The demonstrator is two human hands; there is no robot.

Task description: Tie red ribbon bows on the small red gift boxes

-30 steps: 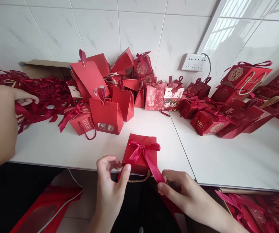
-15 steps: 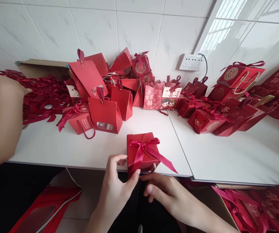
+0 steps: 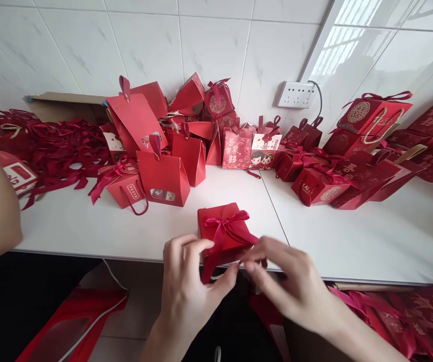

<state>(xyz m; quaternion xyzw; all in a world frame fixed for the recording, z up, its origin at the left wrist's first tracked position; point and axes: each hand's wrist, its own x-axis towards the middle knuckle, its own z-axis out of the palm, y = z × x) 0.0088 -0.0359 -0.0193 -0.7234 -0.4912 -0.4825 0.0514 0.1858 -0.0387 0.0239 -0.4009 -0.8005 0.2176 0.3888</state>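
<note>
Since the counter (image 3: 163, 229) apparently bears its weight, the red box (image 3: 232, 245) sits at the near edge; the left hand (image 3: 191, 281), fingers apart, likely steadies it; whether the right hand's (image 3: 287, 279) bunched fingers clamp anything, I cannot tell.

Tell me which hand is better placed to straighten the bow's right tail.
Probably the right hand: it is beside that tail, while the left hand is at the left of the red box, closer to the other tail.
</note>
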